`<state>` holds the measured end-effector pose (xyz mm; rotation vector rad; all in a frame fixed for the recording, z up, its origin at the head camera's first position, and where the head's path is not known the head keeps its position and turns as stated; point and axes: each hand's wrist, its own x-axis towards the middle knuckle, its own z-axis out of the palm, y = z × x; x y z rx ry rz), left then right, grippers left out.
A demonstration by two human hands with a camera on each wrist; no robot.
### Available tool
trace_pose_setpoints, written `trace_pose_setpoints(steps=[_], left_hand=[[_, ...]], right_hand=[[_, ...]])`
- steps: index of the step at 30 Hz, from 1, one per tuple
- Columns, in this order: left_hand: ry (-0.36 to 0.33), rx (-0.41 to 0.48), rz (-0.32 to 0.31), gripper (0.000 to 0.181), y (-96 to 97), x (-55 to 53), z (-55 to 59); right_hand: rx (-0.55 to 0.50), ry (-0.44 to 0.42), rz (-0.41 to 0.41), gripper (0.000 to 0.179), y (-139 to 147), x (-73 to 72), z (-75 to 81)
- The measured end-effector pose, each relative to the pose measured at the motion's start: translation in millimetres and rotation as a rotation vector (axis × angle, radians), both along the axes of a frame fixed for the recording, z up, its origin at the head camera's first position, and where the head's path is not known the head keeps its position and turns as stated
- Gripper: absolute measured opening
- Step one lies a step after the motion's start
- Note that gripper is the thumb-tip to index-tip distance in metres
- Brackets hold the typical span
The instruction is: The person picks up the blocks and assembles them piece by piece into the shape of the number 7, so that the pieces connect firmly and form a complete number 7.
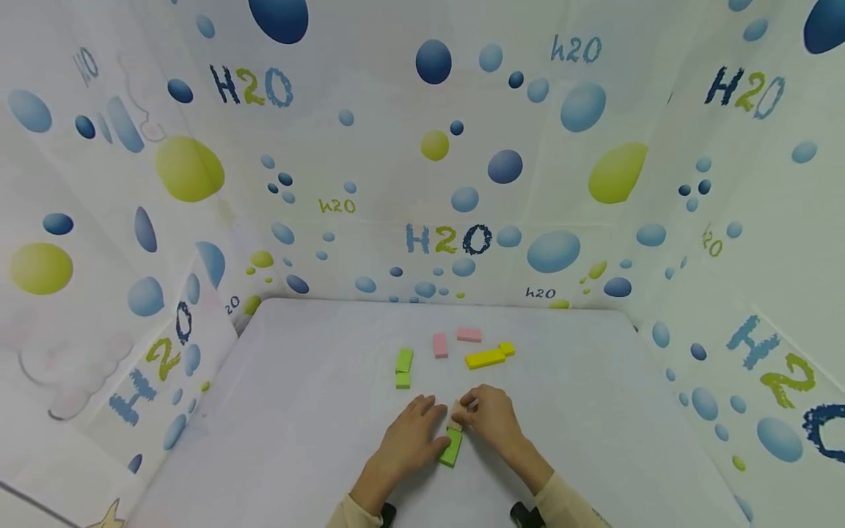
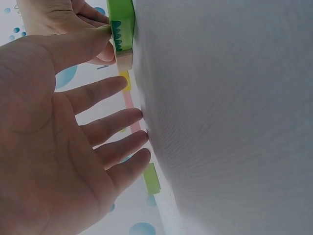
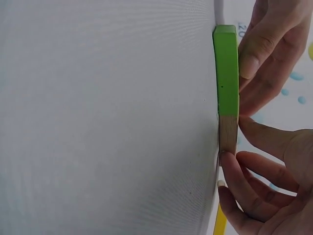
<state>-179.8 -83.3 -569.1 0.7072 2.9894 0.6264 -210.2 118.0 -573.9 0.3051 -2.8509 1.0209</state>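
Note:
My right hand (image 1: 495, 419) pinches a small bare-wood block (image 1: 455, 423) between thumb and fingers. That block stands end to end with a longer green block (image 1: 451, 449), and in the right wrist view the wood block (image 3: 228, 133) and green block (image 3: 227, 73) meet in one line. My left hand (image 1: 409, 438) lies to the left with its fingers extended and spread. Its thumb tip touches the side of the green block (image 2: 122, 24), where a dark scalloped print shows in the left wrist view.
Farther back on the white table (image 1: 297, 411) lie two touching green blocks (image 1: 404, 361), two separate pink blocks (image 1: 440, 345), and a long yellow block (image 1: 485, 358) with a small yellow block (image 1: 507, 349) at its end. A bubble-printed sheet (image 1: 370, 147) hangs behind and beside the table.

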Motion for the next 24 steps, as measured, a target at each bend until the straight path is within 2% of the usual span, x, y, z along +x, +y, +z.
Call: trace_pose_setpoints(steps=[10,16,24], left_hand=[[0.011,-0.01,-0.013,0.043,-0.6,0.7,-0.8],[0.015,-0.022,-0.017,0.043,0.2,-1.2,1.7],[0.009,-0.032,-0.025,0.041,0.1,-3.0,1.3]], right_hand=[[-0.026,-0.017,0.019,0.026,1.4,0.2,3.6],[-0.024,0.019,0.021,0.026,3.1,-2.8,1.8],[-0.043,0.007,0.019,0.026,3.5,-1.2,2.9]])
